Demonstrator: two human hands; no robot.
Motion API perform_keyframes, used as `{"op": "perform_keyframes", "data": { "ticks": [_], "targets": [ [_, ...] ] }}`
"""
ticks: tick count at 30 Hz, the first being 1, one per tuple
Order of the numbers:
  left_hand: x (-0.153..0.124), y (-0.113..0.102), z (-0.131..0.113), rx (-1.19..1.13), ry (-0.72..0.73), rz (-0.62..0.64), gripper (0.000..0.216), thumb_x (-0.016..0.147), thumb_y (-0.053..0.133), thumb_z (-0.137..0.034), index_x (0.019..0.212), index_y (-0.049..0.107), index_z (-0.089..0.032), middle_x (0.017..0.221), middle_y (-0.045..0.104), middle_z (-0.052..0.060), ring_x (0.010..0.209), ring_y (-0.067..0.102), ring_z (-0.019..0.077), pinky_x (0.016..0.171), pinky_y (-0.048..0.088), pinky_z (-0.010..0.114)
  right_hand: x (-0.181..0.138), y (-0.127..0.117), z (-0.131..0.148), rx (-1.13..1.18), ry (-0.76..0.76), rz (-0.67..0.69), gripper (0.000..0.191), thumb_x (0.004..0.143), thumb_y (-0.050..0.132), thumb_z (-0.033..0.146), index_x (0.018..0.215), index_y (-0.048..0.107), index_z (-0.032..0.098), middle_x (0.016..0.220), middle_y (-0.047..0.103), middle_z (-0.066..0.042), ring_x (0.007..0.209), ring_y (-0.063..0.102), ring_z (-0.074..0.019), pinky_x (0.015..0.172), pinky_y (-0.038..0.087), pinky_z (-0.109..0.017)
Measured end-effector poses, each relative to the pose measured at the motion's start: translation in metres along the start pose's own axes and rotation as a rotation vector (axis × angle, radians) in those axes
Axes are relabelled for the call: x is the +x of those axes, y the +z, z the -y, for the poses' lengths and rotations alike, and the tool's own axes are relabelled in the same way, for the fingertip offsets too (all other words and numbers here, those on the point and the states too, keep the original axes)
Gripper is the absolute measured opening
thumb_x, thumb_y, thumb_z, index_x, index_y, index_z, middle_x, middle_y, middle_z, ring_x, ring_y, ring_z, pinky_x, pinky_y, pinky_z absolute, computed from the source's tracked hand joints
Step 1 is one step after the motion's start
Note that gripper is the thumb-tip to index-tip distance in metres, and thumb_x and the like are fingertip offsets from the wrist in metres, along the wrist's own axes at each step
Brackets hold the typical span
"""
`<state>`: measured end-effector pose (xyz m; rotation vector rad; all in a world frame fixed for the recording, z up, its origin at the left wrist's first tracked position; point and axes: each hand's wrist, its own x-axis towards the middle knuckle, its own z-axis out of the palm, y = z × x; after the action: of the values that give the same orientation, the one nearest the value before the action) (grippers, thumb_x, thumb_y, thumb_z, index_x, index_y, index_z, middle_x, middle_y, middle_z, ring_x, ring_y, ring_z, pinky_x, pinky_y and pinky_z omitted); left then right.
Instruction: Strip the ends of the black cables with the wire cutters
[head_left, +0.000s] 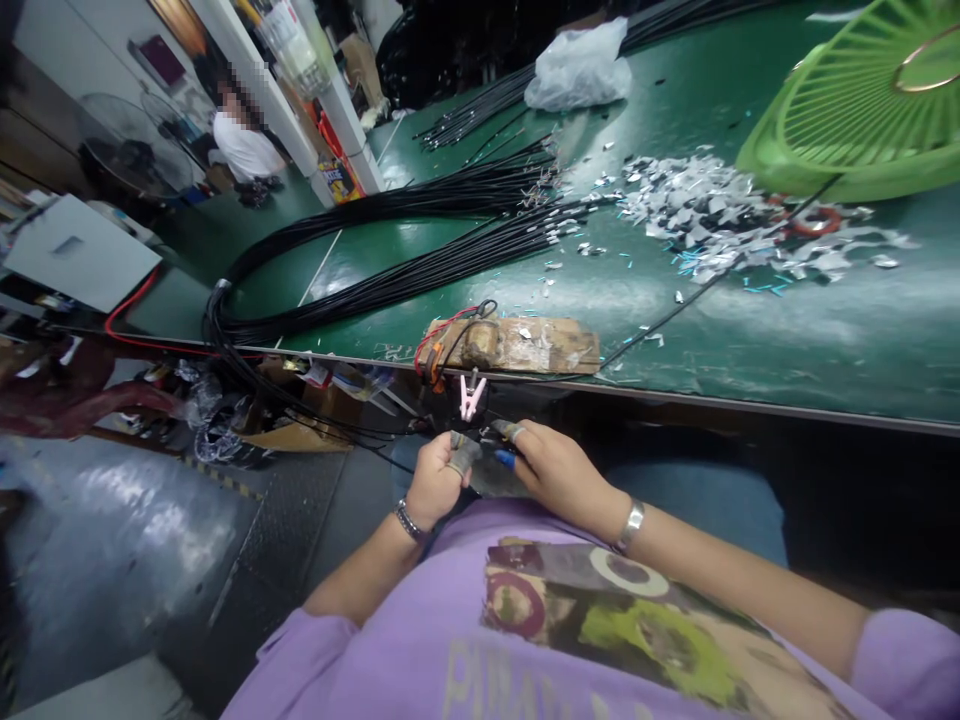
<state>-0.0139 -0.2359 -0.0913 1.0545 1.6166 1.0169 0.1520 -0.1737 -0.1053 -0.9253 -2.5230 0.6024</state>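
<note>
Green table [787, 345] carries wood block [551, 345] at its nr edge. Black cable bundle [390, 286] loops behind & L of block; its blk strands [360, 429] run over table edge, down to in front of block. Green fan [855, 115] sits far R of & behind block, w/ silver-wht scrap heap [697, 215] btwn. Plastic bag [577, 65]: well behind block. R hand [566, 475], in front of block, has fingers bent, close tog.; can't tell if they grip anything. L hand [439, 480], beside it: fingers pinched narrow on blk strands. Pink clip [471, 397]: at block's nr side.
</note>
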Motion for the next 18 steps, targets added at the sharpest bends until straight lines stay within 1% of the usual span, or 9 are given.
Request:
{"op": "perform_keyframes", "data": {
  "ticks": [5,9,12,15,18],
  "targets": [
    [-0.001,0.002,-0.001,-0.008,0.023,0.004,0.037,0.073,0.060,-0.050,0.061,0.045,-0.018,0.045,0.042,-0.007,0.042,0.036,0.0055,0.044,0.030,0.019,0.000,-0.002,0.000,-0.029,0.046,0.099,0.017,0.083,0.045,0.010,0.091,0.060,0.015,0.079,0.062,-0.006,0.070,0.056,-0.0157,0.064,0.041,-0.024],
    [0.000,0.003,0.000,-0.011,0.007,0.006,0.036,0.072,0.060,-0.049,0.060,0.045,-0.018,0.044,0.042,-0.007,0.041,0.035,0.0055,0.044,0.029,0.019,0.002,-0.004,0.000,-0.106,0.041,0.151,0.017,0.083,0.045,0.009,0.086,0.061,0.015,0.076,0.062,-0.007,0.069,0.057,-0.0168,0.061,0.038,-0.025],
    [0.000,0.004,0.001,-0.008,-0.006,-0.003,0.036,0.071,0.061,-0.048,0.059,0.044,-0.018,0.044,0.041,-0.007,0.041,0.035,0.0055,0.043,0.029,0.019,0.005,-0.003,-0.003,-0.070,0.051,0.177,0.017,0.082,0.045,0.007,0.079,0.059,0.015,0.074,0.063,-0.007,0.068,0.057,-0.0167,0.061,0.038,-0.025],
    [0.001,0.006,0.003,0.004,-0.007,-0.018,0.034,0.072,0.060,-0.046,0.059,0.045,-0.018,0.044,0.042,-0.007,0.042,0.036,0.0057,0.043,0.030,0.018,0.005,0.001,-0.006,0.031,0.088,0.171,0.017,0.082,0.046,0.010,0.071,0.056,0.017,0.070,0.062,-0.005,0.065,0.057,-0.0154,0.061,0.039,-0.024],
    [0.000,0.006,0.005,0.028,0.010,-0.039,0.031,0.074,0.058,-0.045,0.062,0.048,-0.018,0.046,0.045,-0.006,0.042,0.038,0.0058,0.043,0.031,0.018,0.000,0.005,-0.010,0.093,0.107,0.101,0.017,0.084,0.047,0.014,0.070,0.054,0.019,0.067,0.060,-0.003,0.062,0.055,-0.0148,0.059,0.039,-0.024]
  ]
}}
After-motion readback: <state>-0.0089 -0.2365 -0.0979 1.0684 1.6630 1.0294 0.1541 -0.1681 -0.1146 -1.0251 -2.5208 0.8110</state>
